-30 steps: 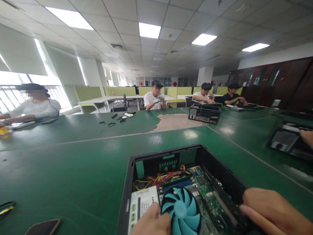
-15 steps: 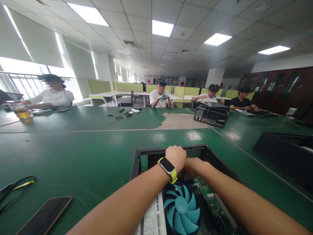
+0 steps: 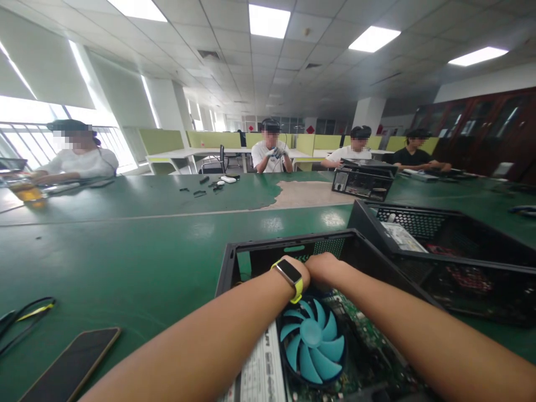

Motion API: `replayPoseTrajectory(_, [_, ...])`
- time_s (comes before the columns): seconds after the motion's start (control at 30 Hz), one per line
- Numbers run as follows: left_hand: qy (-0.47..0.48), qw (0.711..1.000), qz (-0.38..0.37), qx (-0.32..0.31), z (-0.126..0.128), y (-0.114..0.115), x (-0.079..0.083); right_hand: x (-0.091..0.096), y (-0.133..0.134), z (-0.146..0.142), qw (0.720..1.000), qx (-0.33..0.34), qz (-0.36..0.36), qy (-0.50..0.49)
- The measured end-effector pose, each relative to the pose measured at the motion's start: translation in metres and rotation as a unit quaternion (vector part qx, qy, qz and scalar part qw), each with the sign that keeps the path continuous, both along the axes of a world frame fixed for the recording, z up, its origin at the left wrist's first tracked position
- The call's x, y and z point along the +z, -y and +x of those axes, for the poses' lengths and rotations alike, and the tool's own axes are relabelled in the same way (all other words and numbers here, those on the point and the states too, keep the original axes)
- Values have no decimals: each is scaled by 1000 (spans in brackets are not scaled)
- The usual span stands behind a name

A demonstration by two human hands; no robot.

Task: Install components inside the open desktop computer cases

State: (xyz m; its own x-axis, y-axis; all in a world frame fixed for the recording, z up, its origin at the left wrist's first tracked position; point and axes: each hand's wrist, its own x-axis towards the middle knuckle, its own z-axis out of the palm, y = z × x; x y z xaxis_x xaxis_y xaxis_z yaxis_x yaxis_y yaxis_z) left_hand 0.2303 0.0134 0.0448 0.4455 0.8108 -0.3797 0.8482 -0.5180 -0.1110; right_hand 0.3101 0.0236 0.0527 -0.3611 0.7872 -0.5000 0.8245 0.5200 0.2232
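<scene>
An open black computer case point(image 3: 288, 243) lies on the table before me, and both my hands reach down into its far part. My left hand point(image 3: 302, 269), with a yellow-green smartwatch point(image 3: 288, 271) at the wrist, is bent downward; its fingers are hidden. Touching or close beside it, my right hand point(image 3: 324, 267) is curled with knuckles up, and what it holds is out of sight. Just nearer than the hands is a round cooling fan point(image 3: 312, 335) with turquoise blades. A green circuit board point(image 3: 364, 329) shows to its right, and a white-labelled metal box point(image 3: 262, 368) to its left.
A second open black case point(image 3: 419, 262) stands at the right, against or near mine. A phone point(image 3: 69, 365) and a black cable point(image 3: 31, 315) lie at left. Across the table are small dark parts point(image 3: 205, 187), another computer case point(image 3: 362, 181) and several seated people.
My hands have shifted slightly, the left one sinking lower beside the right. The second case at right has come closer and turned, so its open inside shows. The view has tilted down a little.
</scene>
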Motion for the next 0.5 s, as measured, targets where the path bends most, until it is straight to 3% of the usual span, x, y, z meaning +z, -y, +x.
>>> replayPoseTrajectory(0.1, [-62, 998, -17, 1, 5, 4, 4, 1, -2, 5, 1000, 7, 2, -6])
replayPoseTrajectory(0.27, [-60, 998, -13, -12, 7, 7, 12, 4, -3, 9, 1000, 2, 15, -11])
replayPoseTrajectory(0.5, [-85, 996, -27, -27, 7, 3, 11, 12, 0, 9, 999, -23, -7, -28])
